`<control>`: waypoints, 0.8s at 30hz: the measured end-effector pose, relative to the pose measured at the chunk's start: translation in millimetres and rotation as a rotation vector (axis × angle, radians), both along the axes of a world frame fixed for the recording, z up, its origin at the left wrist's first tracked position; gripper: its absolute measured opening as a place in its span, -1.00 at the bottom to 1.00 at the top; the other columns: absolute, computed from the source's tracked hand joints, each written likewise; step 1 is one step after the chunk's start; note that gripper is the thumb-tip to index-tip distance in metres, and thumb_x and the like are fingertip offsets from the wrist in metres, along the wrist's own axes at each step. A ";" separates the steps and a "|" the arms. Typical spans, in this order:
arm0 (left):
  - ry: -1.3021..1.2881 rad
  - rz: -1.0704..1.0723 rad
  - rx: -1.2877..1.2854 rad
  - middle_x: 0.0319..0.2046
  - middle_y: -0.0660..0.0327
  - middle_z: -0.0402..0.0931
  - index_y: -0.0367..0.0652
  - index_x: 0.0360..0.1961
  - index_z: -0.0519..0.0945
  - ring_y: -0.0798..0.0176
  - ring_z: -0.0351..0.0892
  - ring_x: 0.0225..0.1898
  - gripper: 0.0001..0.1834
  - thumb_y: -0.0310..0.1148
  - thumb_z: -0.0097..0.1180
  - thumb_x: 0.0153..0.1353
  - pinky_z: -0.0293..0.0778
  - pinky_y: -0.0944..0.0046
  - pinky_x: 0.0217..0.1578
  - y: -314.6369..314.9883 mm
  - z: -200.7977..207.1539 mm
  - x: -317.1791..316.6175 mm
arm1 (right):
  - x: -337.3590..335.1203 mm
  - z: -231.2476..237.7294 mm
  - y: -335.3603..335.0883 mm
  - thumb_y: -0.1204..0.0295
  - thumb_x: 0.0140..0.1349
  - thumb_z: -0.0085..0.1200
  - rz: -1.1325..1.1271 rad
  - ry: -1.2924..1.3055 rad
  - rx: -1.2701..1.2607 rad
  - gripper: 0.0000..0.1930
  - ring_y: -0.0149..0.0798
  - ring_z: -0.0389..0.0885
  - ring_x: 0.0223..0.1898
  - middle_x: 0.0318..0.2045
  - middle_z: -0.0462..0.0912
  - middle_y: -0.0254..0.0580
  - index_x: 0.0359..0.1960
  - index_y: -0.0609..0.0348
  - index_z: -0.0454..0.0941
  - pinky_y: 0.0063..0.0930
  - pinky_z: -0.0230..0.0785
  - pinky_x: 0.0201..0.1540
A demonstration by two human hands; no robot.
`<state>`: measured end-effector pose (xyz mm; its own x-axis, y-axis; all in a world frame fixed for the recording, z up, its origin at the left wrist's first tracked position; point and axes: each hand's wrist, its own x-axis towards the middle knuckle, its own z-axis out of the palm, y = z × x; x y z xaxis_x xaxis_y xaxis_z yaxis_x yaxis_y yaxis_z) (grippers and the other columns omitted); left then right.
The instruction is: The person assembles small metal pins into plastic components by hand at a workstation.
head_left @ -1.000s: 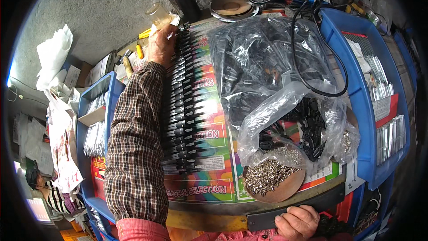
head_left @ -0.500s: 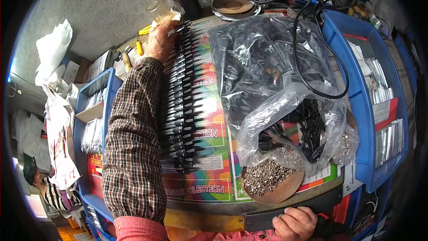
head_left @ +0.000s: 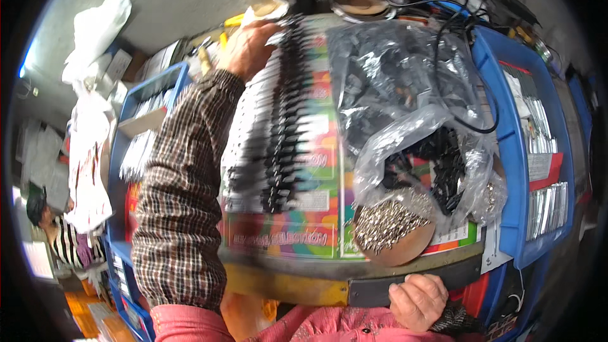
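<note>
A long row of thin silvery strips with black ends (head_left: 278,145) lies side by side on a colourful printed board (head_left: 275,233). At its far end is my left hand (head_left: 250,47), fingers bent together against the last pieces. Blur hides what exactly they grip. My right hand (head_left: 418,301) rests as a loose fist by the table's near edge, its palm hidden. Just beyond it, a round brown dish (head_left: 405,253) holds a heap of small shiny metal pins (head_left: 389,221). Behind the dish an open clear plastic bag (head_left: 386,76) is full of black parts (head_left: 446,171).
Blue bins with silvery strips stand at the right (head_left: 506,171) and left (head_left: 180,82). A black cable (head_left: 465,128) loops over the bag. Along the wall sit a glass jar (head_left: 259,0) and a round brown lid (head_left: 361,3). Another person in striped clothing (head_left: 66,240) is at far left.
The whole view has shifted, and the row is now blurred, with more of its silvery strips showing. My left hand stays at the row's far end. My right hand remains a fist by the edge.
</note>
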<state>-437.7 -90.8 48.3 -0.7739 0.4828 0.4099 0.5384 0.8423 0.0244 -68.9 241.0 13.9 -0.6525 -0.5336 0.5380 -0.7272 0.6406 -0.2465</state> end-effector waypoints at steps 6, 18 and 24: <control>0.093 -0.060 -0.163 -0.25 0.01 0.59 -0.17 -0.09 0.60 0.01 0.62 -0.27 -0.66 -0.49 0.25 0.04 0.55 0.14 -0.22 -17.3 39.0 65.2 | -1.8 -17.3 -3.8 0.55 0.05 0.14 -0.024 0.080 0.009 -0.73 -0.17 0.55 -0.32 -0.40 0.53 -0.19 -0.17 0.26 0.53 -0.30 0.44 -0.34; 0.216 0.158 -0.101 -0.47 0.06 0.56 -0.22 -0.36 0.60 -0.01 0.60 -0.41 -0.90 -0.49 0.18 0.05 0.49 0.14 -0.36 -128.2 47.1 240.1 | -4.0 -54.3 -23.6 0.68 0.05 0.15 -0.179 0.312 -0.089 -0.79 -0.01 0.52 -0.40 -0.44 0.53 -0.06 -0.23 0.32 0.55 -0.19 0.41 -0.31; 0.092 0.357 -0.065 -0.50 0.04 0.58 -0.19 -0.42 0.59 -0.03 0.61 -0.41 -0.95 -0.46 0.16 0.06 0.49 0.12 -0.37 -182.2 23.3 276.1 | -7.8 -55.9 -31.2 0.69 0.04 0.14 -0.211 0.373 -0.117 -0.79 0.01 0.50 -0.42 -0.46 0.51 -0.02 -0.23 0.34 0.56 -0.20 0.38 -0.30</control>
